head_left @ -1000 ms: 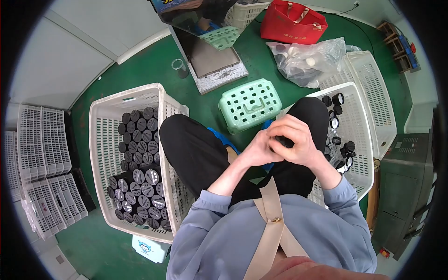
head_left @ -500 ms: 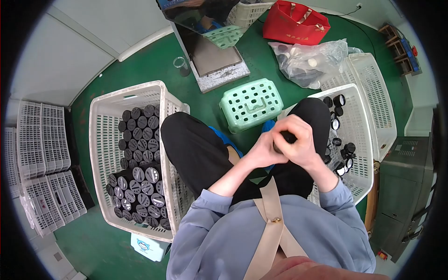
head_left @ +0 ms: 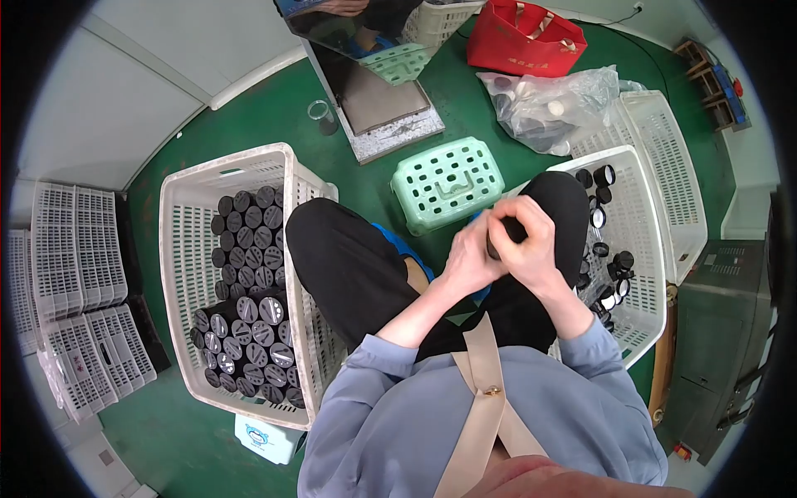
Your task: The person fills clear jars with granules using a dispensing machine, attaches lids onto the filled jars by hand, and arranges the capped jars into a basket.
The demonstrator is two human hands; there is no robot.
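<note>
Between my knees, my right hand [head_left: 531,246] is curled round the dark cap end of a small container [head_left: 513,230]. My left hand [head_left: 471,259] is closed round the same container from the left and below, and the fingers hide most of its body. On the left, a white basket [head_left: 296,274] holds several upright black-capped containers [head_left: 249,332]. By my right knee, another white basket [head_left: 652,282] holds loose black caps [head_left: 621,264], some showing white insides.
A green perforated stool [head_left: 448,184] stands ahead of my knees. Beyond it are a metal platform [head_left: 398,137], a clear cup [head_left: 321,116], a plastic bag [head_left: 552,108] and a red bag [head_left: 523,41]. Stacked white crates [head_left: 79,249] stand far left, a grey cabinet [head_left: 714,349] right.
Both hands have shifted slightly while staying together round the container. The right fingers have curled round its dark cap end, which shows more clearly than a second ago.
</note>
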